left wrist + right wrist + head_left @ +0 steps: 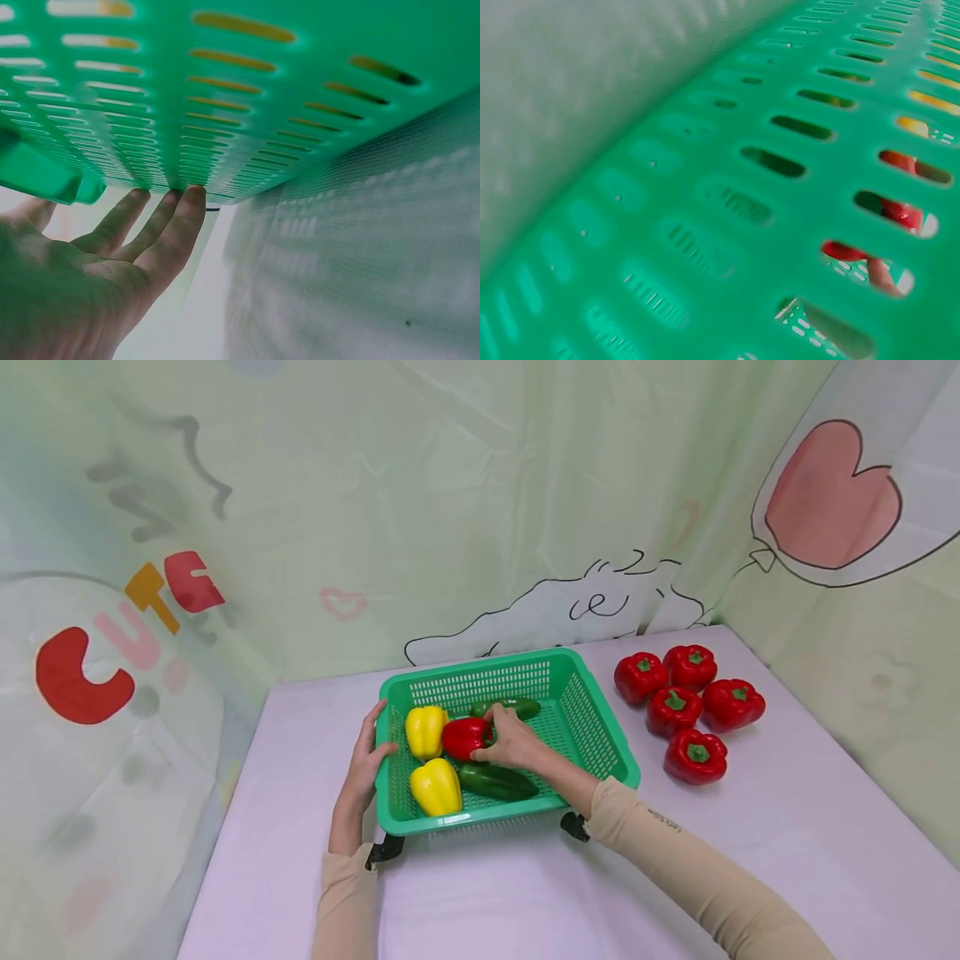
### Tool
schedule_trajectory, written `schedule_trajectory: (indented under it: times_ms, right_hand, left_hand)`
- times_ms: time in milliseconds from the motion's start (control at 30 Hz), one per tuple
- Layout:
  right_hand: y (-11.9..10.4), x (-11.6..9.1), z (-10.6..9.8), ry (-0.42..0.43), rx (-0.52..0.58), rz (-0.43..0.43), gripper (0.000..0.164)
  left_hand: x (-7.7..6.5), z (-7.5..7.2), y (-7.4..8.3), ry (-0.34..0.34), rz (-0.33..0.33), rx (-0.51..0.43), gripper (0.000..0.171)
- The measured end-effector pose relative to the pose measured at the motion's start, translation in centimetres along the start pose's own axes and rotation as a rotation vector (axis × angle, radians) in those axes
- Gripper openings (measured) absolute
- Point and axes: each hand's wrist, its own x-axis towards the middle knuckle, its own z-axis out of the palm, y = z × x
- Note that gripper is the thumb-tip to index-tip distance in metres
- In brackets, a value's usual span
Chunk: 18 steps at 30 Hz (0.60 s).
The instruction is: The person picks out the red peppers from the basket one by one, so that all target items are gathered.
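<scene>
A green slotted basket [592, 710] stands on the table. My left hand [366, 758] holds its left side, thumb over the rim. In the left wrist view, the fingers [169, 240] reach out to the outer wall. Inside the basket, my right hand [513, 741] grips a red bell pepper [463, 737] between thumb and fingers. Two yellow bell peppers [426, 732] lie along the left side. Dark green long peppers [498, 782] lie in front of and behind the red one. Through the slots in the right wrist view, a fingertip [883, 276] shows beside red.
Several red bell peppers [673, 710] sit in a group on the table to the right of the basket. The pale tablecloth [480, 902] extends in front. Printed curtains [375, 527] hang behind the table and at both sides.
</scene>
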Motion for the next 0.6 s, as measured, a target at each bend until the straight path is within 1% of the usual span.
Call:
schedule_trajectory:
  times_ms: [133,300,400,600]
  right_hand:
    - [-0.04,0.07,0.21,-0.02,0.067,-0.007,0.056]
    - [-0.08,0.1,0.46,-0.015,0.085,-0.01,0.055]
    - [-0.06,0.13,0.58,0.006,0.079,-0.018,0.058]
    - [0.01,0.07,0.4,0.061,0.072,-0.031,0.071]
  left_hand:
    - [0.05,-0.03,-0.04,-0.005,0.001,0.0,0.076]
    - [0.04,-0.02,-0.07,-0.002,-0.002,0.0,0.075]
    - [-0.01,-0.05,-0.01,-0.004,-0.008,0.005,0.076]
    - [-0.07,0.01,0.09,-0.003,-0.008,0.0,0.076]
